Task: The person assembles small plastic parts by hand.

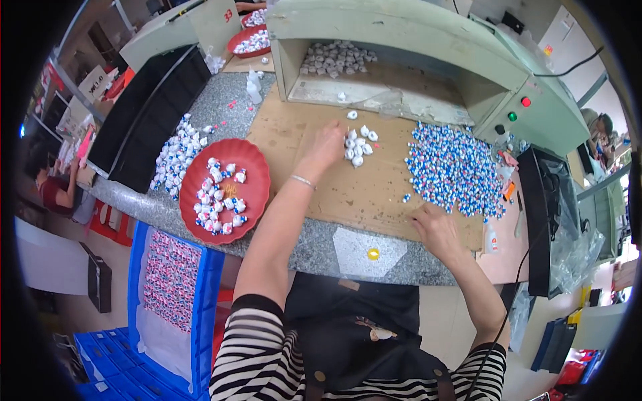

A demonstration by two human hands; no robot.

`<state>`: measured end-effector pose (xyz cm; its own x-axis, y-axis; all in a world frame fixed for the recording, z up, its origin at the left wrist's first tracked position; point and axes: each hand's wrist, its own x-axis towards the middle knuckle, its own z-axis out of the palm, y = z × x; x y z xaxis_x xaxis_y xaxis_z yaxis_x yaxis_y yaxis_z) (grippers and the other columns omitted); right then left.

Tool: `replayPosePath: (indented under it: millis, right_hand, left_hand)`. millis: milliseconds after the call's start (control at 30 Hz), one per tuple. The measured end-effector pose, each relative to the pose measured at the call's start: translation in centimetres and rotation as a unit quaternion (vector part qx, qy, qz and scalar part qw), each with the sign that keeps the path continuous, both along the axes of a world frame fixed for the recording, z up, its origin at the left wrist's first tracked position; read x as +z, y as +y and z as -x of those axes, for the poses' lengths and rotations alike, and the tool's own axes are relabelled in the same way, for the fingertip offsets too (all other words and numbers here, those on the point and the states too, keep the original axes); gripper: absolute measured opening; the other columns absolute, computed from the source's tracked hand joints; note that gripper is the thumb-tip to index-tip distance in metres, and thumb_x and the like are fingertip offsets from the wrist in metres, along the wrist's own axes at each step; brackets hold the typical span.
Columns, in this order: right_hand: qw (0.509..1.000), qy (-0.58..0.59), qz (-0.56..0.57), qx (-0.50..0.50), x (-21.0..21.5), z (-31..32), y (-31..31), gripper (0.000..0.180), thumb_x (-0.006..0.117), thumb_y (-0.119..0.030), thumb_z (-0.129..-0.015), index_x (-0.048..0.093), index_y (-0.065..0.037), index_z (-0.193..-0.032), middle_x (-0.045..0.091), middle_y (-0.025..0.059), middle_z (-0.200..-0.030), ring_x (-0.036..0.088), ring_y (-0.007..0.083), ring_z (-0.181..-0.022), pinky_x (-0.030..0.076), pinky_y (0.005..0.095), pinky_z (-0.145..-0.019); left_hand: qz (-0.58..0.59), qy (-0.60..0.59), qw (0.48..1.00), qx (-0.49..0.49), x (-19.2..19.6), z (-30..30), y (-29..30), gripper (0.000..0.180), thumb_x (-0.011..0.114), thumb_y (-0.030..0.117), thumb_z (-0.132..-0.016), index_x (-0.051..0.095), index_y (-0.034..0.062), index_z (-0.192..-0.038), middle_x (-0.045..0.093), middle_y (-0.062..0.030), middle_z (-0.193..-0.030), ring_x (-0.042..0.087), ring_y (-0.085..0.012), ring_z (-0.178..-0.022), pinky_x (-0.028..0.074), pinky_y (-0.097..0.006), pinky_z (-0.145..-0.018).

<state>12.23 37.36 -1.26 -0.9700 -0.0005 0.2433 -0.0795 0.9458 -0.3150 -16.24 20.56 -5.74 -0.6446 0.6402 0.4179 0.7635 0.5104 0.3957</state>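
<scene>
On the brown board (294,127), my left hand (326,144) is beside a loose group of small white rounded pieces (357,152). Its fingers are drawn together, and whatever they may hold is hidden. Nearer to me, my right hand (435,228) is at the lower left edge of a wide heap of small blue-and-white pieces (451,167). Thumb and fingers are curled in a pinch; I cannot make out anything between them. One stray blue-and-white piece (406,198) lies just beyond its fingertips.
A red scalloped plate (256,167) holds several white-and-blue pieces, with more piled behind it. Ahead stands a pale green open-fronted box machine (401,33) with white pieces inside. Black trays (150,110) flank the left. A glue bottle (491,239) and white sheet (354,250) lie near the front edge.
</scene>
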Motion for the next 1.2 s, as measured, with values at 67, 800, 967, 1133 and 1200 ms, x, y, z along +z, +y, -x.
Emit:
replayPosePath:
  millis: [67,800,967,1133,1200]
  right_hand:
    - [1.000,-0.026,-0.002,-0.009,-1.1,-1.9,0.0,0.005,0.064,-0.004,-0.079,0.064,-0.004,-0.084,0.057,0.0139,-0.082,0.061,0.0338,-0.076,0.049,0.0422,-0.065]
    - [0.985,-0.008,0.025,0.171,-1.0,-1.8,-6.9,0.016,0.062,-0.001,-0.074,0.065,-0.001,-0.090,0.061,0.0118,-0.080,0.062,0.0302,-0.077,0.050,0.0396,-0.065]
    - [0.983,-0.013,-0.041,0.177,-1.4,-1.5,-7.3,0.018,0.059,-0.001,-0.070,0.062,-0.001,-0.088,0.057,0.0119,-0.077,0.060,0.0309,-0.075,0.049,0.0405,-0.063]
    - [0.985,-0.013,0.006,0.170,-1.6,-1.7,-7.0,0.014,0.061,-0.001,-0.073,0.063,-0.001,-0.087,0.057,0.0125,-0.076,0.060,0.0315,-0.073,0.048,0.0413,-0.062]
    - [0.988,-0.005,0.028,0.151,-1.2,-1.8,-7.1,0.012,0.063,-0.002,-0.075,0.063,-0.001,-0.088,0.059,0.0135,-0.077,0.061,0.0320,-0.073,0.049,0.0402,-0.062]
  left_hand:
    - [0.077,-0.049,0.996,0.013,0.7,0.1,0.4,0.018,0.058,0.005,-0.077,0.059,0.0051,-0.095,0.059,-0.0204,-0.103,0.060,-0.0401,-0.092,0.049,-0.048,-0.080]
    - [-0.417,-0.657,0.620,-0.097,0.6,-22.2,-15.6,0.037,0.059,-0.001,-0.089,0.054,-0.0001,-0.126,0.061,-0.0082,-0.111,0.065,-0.0149,-0.086,0.054,-0.026,-0.079]
    - [-0.378,-0.615,0.684,-0.103,1.1,-22.6,-15.6,0.036,0.059,-0.005,-0.088,0.055,-0.0007,-0.123,0.059,-0.0075,-0.111,0.065,-0.0159,-0.092,0.053,-0.026,-0.083]
    - [-0.381,-0.623,0.676,-0.098,0.2,-23.1,-14.0,0.037,0.062,-0.009,-0.084,0.056,-0.0015,-0.120,0.061,-0.0063,-0.106,0.064,-0.0146,-0.094,0.053,-0.025,-0.085]
    - [-0.385,-0.591,0.704,-0.089,-0.2,-23.4,-13.1,0.033,0.062,-0.010,-0.084,0.058,-0.0023,-0.116,0.059,-0.0056,-0.108,0.064,-0.0139,-0.093,0.053,-0.025,-0.084]
